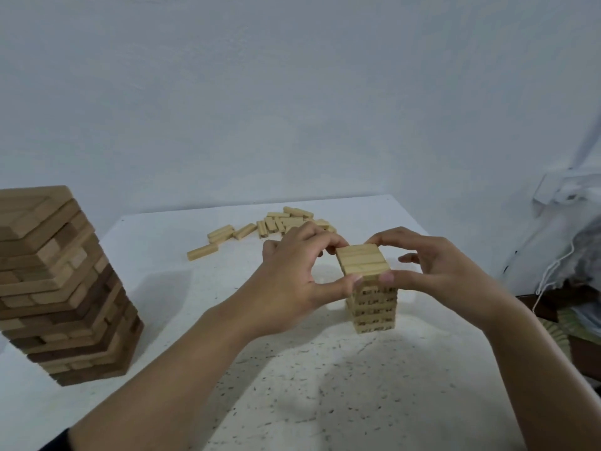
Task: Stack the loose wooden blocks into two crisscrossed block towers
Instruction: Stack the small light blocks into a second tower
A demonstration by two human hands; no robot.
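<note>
A small tower of pale wooden blocks (374, 307) stands on the white table (292, 369), right of centre. Both hands hold its top layer (361, 260) from opposite sides. My left hand (292, 275) pinches the left end, thumb at the near corner and fingers at the far corner. My right hand (432, 268) pinches the right end the same way. A pile of loose pale blocks (276, 222) lies behind the hands near the table's far edge. A tall tower of larger, darker blocks (55, 288) stands at the left.
A single loose block (201, 252) lies apart, left of the pile. The pale wall rises right behind the table. White cloth and cords (566, 239) hang off the table's right side. The near table surface is speckled.
</note>
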